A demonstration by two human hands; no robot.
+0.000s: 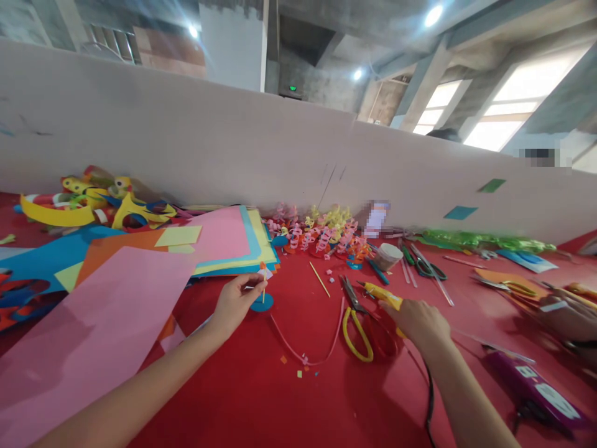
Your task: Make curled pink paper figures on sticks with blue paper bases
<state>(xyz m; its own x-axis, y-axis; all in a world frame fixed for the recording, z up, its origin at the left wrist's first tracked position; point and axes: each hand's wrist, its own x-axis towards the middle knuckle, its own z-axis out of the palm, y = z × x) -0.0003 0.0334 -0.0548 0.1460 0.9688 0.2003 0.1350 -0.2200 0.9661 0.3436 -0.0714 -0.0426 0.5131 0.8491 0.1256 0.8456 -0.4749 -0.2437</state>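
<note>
My left hand pinches a thin yellowish stick between thumb and fingertips. The stick stands upright over a round blue paper disc on the table, and a small orange bit sits at its top. Whether its foot is fixed to the disc cannot be seen. In my right hand is a yellow hot glue gun, its nozzle pointing left and its dark cord trailing toward me. Yellow-handled scissors lie slightly open beside the gun. A pink paper strip curves across the table between my hands.
Coloured paper sheets cover the left side. Curled paper pieces crowd the back, near a whitish cup and green-handled scissors. A purple box lies at right, near another person's hand. A low white partition closes the back.
</note>
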